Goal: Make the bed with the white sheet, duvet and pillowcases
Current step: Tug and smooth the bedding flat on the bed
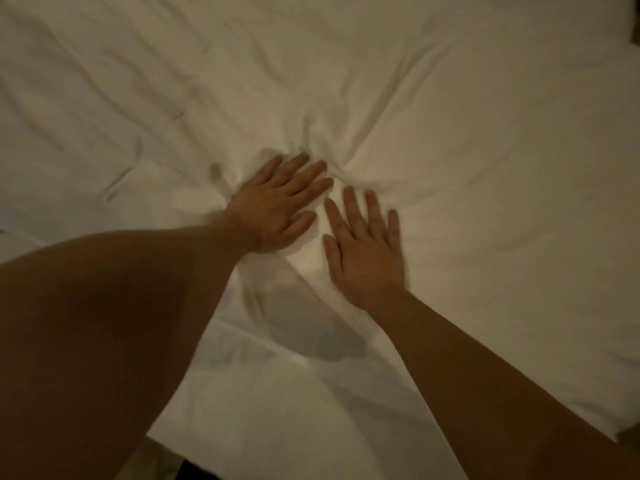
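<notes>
My left hand (pixel 277 206) and right hand (pixel 363 247) lay flat, fingers straight, side by side on the white duvet (pixel 467 140), holding nothing. The duvet covered the bed; its creases radiated from my fingertips, and its near edge ran diagonally below my forearms.

White bedding (pixel 450 116): fills almost the whole head view, soft and wrinkled, creases radiating from a bunched spot at centre; sheet or duvet cannot be told. Left hand (pixel 277 206): palm down, fingers straight and slightly spread, pressing flat on the fabric at the bunched spot. Right hand (pixel 367 251): palm down, fingers straight, flat on the fabric just beside the left. Both forearms bare. Picture dim, somewhat blurred.
</notes>
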